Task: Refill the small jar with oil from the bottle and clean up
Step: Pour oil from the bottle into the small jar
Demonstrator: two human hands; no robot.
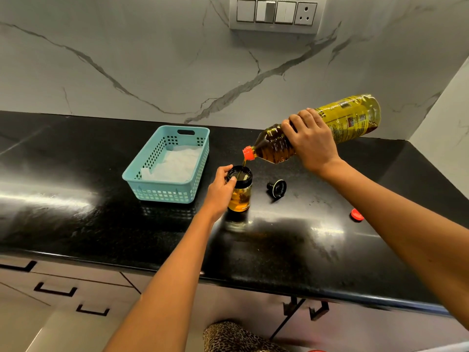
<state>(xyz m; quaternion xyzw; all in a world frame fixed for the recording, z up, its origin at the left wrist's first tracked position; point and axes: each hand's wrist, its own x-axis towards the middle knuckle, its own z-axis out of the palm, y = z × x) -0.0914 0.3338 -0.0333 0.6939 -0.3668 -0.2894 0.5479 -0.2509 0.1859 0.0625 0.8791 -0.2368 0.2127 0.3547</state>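
Note:
A small glass jar (pixel 240 196) with a black rim stands upright on the black counter (pixel 279 250), partly filled with amber oil. My left hand (pixel 220 190) grips its left side near the rim. My right hand (pixel 311 142) holds a large oil bottle (pixel 350 121) tilted down to the left, its orange neck just above the jar mouth. A thin stream of oil runs from the neck into the jar. The jar's black lid (pixel 277 188) lies on the counter to the right. The bottle's red cap (pixel 357 215) lies further right.
A light blue perforated basket (pixel 167 191) with white cloth or paper inside stands left of the jar. A marble wall with a switch panel (pixel 276 12) rises behind the counter. Drawers with black handles sit below the counter edge.

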